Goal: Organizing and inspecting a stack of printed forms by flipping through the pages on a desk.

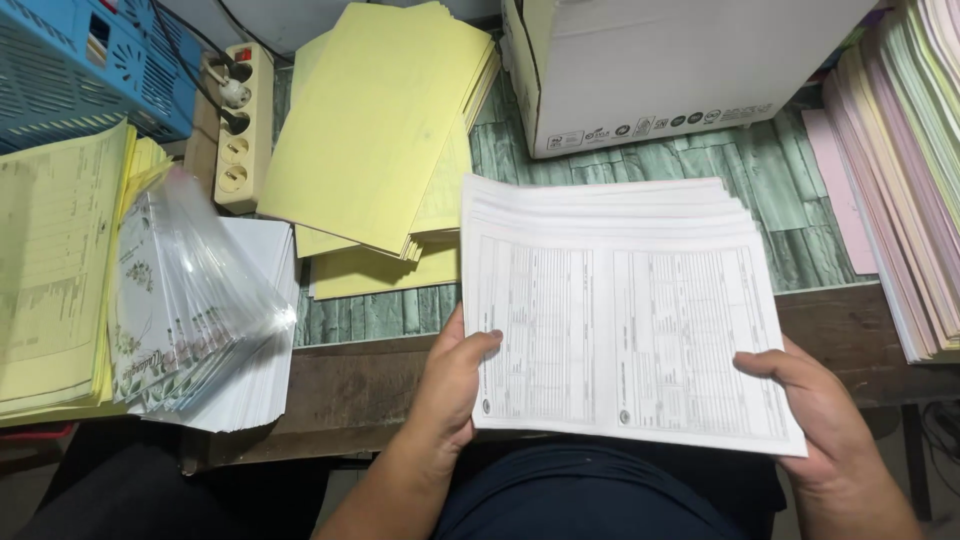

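White form stack [620,300] held both hands (thumbs on top): left [455,385], right [815,405].

Both hands hold a fanned stack of white forms [620,310] at the centre. The left hand [455,385] grips its lower left corner, thumb on top; the right hand [815,405] holds the lower right corner, thumb on the top sheet. At 12 o'clock of the stack stands a white box [660,70]. At 10 o'clock lie yellow sheets [385,130], with a power strip [240,130] just left of them and a blue basket [90,60] beyond. At 9 o'clock lie clear sleeves [200,290] on white cards, beside yellow forms [55,270]. At 3 o'clock sits a pastel paper pile [900,170]. All rest on a wooden table [350,385].
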